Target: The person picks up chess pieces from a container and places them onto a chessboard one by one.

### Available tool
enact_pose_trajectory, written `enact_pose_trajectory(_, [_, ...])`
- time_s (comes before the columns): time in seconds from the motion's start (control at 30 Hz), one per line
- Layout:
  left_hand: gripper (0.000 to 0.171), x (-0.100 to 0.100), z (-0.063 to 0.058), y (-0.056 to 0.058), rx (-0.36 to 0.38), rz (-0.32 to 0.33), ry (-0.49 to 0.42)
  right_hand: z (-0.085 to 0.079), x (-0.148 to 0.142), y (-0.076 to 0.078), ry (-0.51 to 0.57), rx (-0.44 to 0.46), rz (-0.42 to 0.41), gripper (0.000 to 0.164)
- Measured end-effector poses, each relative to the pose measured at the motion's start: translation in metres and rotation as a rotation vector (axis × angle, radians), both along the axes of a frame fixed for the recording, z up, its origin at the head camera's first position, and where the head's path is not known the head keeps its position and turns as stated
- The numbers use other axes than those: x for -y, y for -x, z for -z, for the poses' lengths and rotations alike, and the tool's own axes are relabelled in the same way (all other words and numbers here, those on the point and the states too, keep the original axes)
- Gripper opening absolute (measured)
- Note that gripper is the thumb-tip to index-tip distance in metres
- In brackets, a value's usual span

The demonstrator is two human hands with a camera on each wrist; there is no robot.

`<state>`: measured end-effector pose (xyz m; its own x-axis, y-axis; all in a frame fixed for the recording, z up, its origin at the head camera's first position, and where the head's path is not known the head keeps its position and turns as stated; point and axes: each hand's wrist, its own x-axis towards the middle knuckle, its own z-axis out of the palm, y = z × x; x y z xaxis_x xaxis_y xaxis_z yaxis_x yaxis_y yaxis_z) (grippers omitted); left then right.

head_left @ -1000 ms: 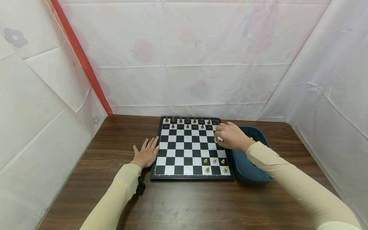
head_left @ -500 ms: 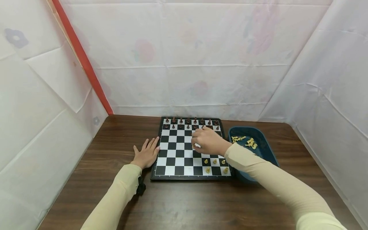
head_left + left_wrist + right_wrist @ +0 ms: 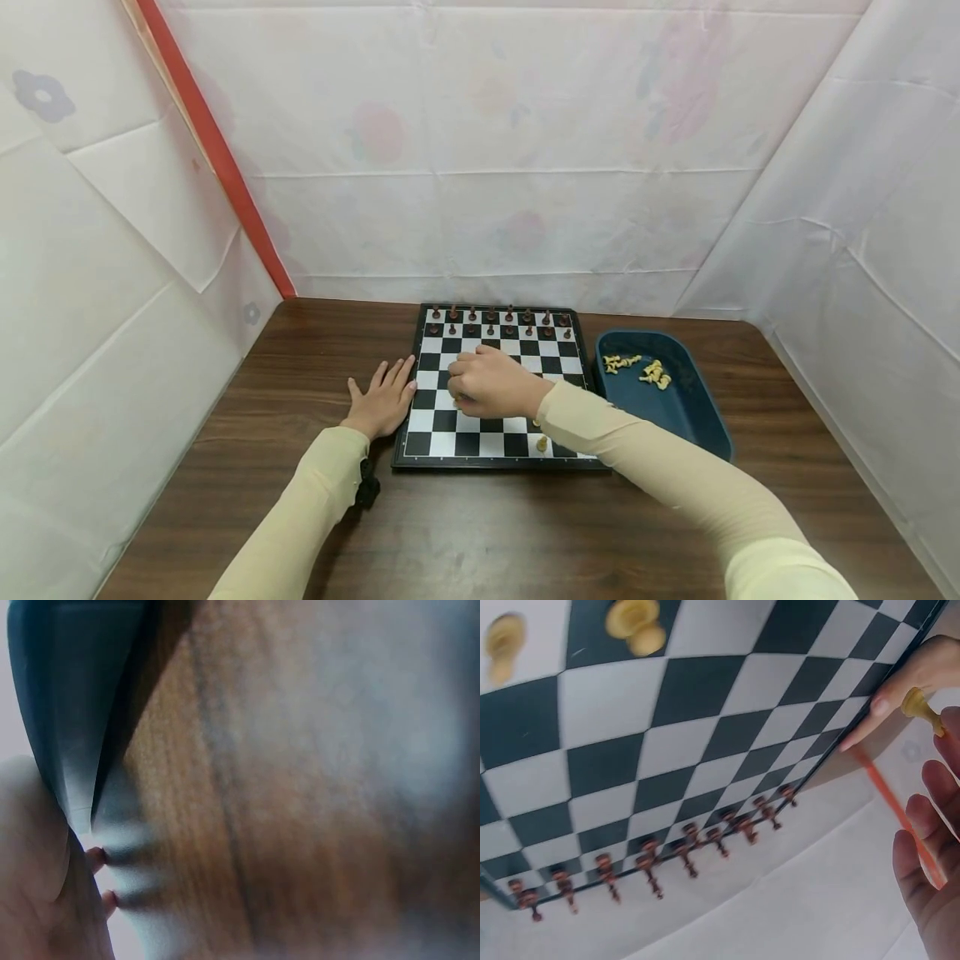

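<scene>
Yellow chess piece (image 3: pixel 922 710) pinched above chessboard's (image 3: pixel 426 380) left half

A person's right hand (image 3: pixel 491 383), near the centre of the head view, pinches the piece at its fingertips, the knuckles bent over it. The left hand (image 3: pixel 380 407), lower left of centre, lies flat with fingers spread, its fingertips at the chessboard's left edge. The piece is therefore right of the left hand and at the lower left of the right hand that bears it. In the right wrist view its long axis slants: narrow end against a fingertip, wide base aimed toward the upper left. Whether the base meets a square cannot be told, as the fingers mostly hide it from above.

Farther out, a yellow pawn-like piece (image 3: pixel 542 444) stands at the chessboard's lower right, near the right wrist. Dark red pieces (image 3: pixel 509 331) line the far edge in two rows. A blue tray (image 3: pixel 678 425), right of the chessboard, holds loose yellow pieces (image 3: pixel 655 375) toward its upper end. Everything rests on a brown wooden desk (image 3: pixel 480 533), before pale printed cloth (image 3: pixel 480 233) with a red strip (image 3: pixel 217 158) at upper left.
</scene>
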<state>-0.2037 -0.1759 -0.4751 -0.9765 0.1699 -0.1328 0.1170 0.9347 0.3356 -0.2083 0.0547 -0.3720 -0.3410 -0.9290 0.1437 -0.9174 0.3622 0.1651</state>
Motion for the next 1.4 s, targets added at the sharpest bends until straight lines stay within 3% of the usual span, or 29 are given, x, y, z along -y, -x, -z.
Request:
enact_pose_trajectory(0.43, [0.056,0.002,-0.003,-0.001,0.01,0.029,0.023,0.024,0.046,-0.012,-0.052,0.015,-0.048,0.009])
enact_pose_trajectory(0.83, [0.057,0.001,-0.003,0.0,0.005,0.03,0.012,0.036,0.06,-0.02,-0.101,0.015,-0.043,0.007])
enact_pose_trajectory(1.13, [0.057,0.001,-0.003,0.0,0.014,0.025,0.007,0.034,0.059,-0.019,-0.117,0.025,-0.027,0.01])
enact_pose_trajectory(1.4, [0.057,0.001,-0.003,0.0,0.031,0.035,0.042,0.017,0.045,-0.013,-0.107,0.066,-0.014,0.015])
